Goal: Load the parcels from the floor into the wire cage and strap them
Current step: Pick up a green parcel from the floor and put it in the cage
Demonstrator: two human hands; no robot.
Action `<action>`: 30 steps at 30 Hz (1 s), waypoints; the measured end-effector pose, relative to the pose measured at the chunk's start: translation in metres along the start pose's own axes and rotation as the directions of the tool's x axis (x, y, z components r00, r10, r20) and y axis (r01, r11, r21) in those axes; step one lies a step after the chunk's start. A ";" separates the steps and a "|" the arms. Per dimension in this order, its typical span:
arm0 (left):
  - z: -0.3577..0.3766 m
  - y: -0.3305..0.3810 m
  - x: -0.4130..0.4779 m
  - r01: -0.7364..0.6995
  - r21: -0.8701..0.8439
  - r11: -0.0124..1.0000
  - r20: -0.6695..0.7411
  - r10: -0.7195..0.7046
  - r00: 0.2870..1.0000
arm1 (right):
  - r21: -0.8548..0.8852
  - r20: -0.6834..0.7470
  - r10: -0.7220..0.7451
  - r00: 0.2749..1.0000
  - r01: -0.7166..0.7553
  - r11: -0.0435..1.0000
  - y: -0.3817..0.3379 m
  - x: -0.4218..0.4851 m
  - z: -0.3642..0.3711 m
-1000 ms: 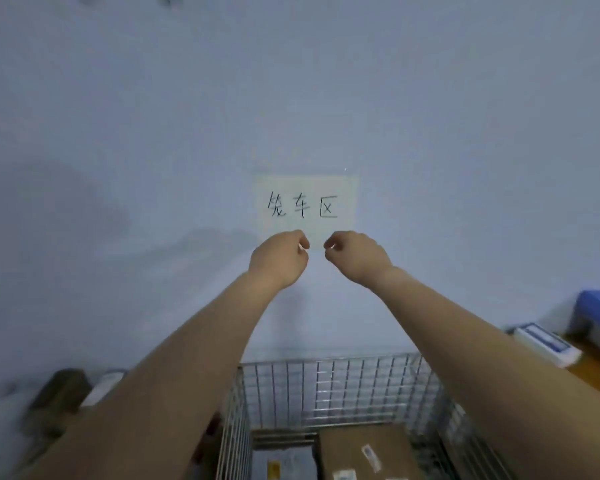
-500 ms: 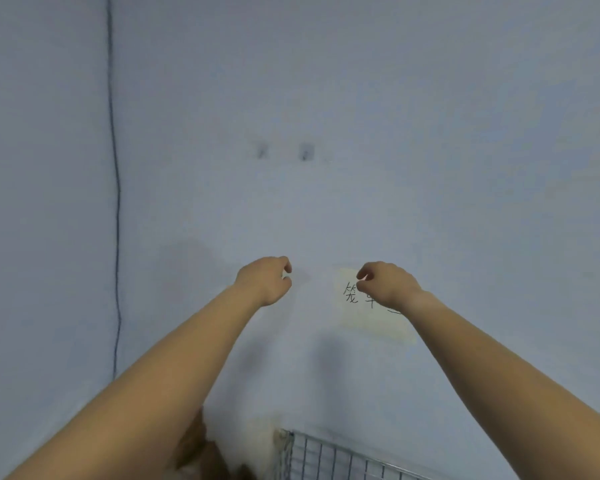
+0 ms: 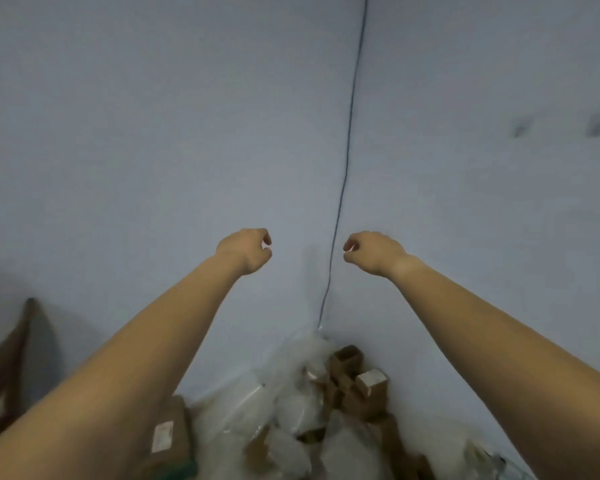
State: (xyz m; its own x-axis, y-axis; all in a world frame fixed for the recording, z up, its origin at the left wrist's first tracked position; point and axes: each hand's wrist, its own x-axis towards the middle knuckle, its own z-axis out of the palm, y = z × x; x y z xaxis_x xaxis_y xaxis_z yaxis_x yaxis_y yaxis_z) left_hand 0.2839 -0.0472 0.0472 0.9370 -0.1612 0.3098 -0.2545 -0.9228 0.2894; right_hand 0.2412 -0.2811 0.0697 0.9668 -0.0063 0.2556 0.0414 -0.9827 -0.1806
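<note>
- Two walls are joined at a corner right of the middle, and a thin cable [image 3: 347, 168] is run down that corner.
- The left hand [image 3: 246, 249] and the right hand [image 3: 371, 251] are held up before the walls and apart, with the cable between them, nearer the right hand.
- Below the hands, a pile of parcels [image 3: 291, 403] is heaped at the foot of the corner.
- Small cardboard boxes [image 3: 371, 379] are stacked at the pile's back right, against the right wall.
- A labelled box [image 3: 168, 434] is set at the pile's left edge, partly hidden behind the left forearm.
- A wooden frame [image 3: 11, 351] is leaned at the far left, well apart from the pile.
</note>
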 end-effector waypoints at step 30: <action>0.133 -0.521 0.098 0.520 0.077 0.850 0.232 -0.523 0.820 | 0.273 0.437 -0.340 0.833 0.237 0.932 -0.368 0.309 0.420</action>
State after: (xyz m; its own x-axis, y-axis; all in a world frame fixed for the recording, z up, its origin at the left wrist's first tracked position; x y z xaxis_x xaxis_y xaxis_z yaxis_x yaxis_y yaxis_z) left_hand 0.5402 0.3712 -0.1932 0.9571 0.2690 -0.1076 0.2897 -0.8957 0.3373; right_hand 0.6308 0.1563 -0.1839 0.9012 0.4098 -0.1407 0.3370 -0.8670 -0.3670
